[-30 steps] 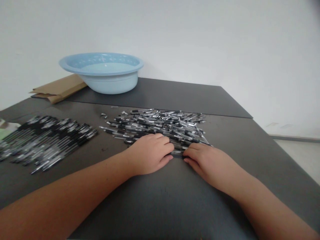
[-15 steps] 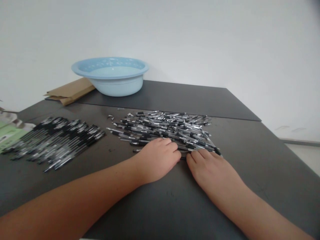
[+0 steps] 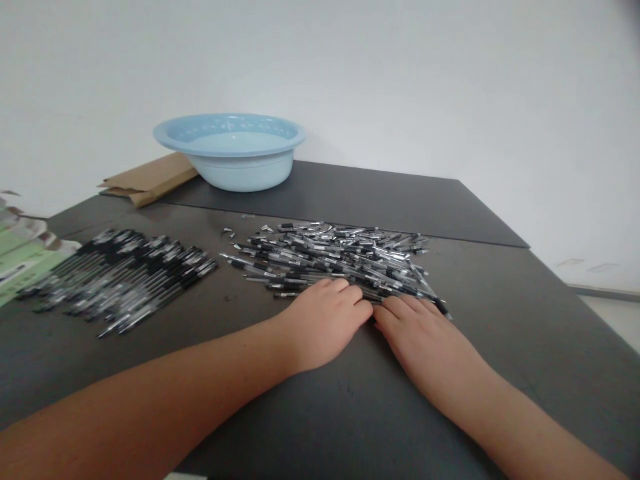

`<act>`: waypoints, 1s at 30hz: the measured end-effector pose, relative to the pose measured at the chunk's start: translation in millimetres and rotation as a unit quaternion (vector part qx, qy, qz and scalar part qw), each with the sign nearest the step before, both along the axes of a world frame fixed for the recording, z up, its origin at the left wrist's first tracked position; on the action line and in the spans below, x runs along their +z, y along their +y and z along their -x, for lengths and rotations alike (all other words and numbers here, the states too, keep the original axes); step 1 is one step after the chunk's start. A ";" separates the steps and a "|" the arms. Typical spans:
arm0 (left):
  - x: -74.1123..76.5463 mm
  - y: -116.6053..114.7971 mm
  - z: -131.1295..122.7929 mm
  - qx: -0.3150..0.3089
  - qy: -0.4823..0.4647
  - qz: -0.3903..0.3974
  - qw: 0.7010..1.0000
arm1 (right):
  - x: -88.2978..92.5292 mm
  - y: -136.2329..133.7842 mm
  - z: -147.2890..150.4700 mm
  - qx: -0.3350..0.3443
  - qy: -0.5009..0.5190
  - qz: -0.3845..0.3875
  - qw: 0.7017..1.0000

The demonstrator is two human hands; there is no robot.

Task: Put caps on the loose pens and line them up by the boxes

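A loose heap of clear and black pens (image 3: 340,257) lies on the dark table (image 3: 320,413). My left hand (image 3: 327,320) rests at the heap's near edge, its fingers curled down and closed on something I cannot make out. Close beside it on the right, my right hand (image 3: 425,340) also touches the near edge of the heap. Its fingers are bent together, and their tips are hidden under the hand. More pens (image 3: 135,277) lie side by side in a slanted layer to the left.
At the back stands a light blue basin (image 3: 245,170), with a folded brown cardboard piece (image 3: 150,177) beside it on the left. A green and white package (image 3: 30,260) is at the left edge. Behind the table is a pale wall (image 3: 400,80).
My two hands have come closer together at the near edge of the heap. The whole view has shifted slightly, so the basin and pens appear farther right.
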State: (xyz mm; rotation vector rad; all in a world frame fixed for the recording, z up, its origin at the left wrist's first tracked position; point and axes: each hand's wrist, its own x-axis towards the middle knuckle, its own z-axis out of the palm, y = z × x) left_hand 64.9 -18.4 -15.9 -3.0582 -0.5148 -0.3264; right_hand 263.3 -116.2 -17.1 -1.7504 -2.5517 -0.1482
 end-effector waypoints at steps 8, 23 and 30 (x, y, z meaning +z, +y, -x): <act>3.5 1.4 3.0 0.025 -0.004 0.017 1.000 | -5.9 2.4 -1.6 -0.020 0.021 -0.013 1.000; 9.2 3.5 4.9 0.049 -0.168 0.050 0.983 | 15.9 5.9 -7.5 -0.034 0.111 -0.012 0.993; 2.1 17.6 2.1 0.072 -0.093 0.063 0.991 | 17.4 8.3 -24.5 -0.151 0.325 -0.110 0.927</act>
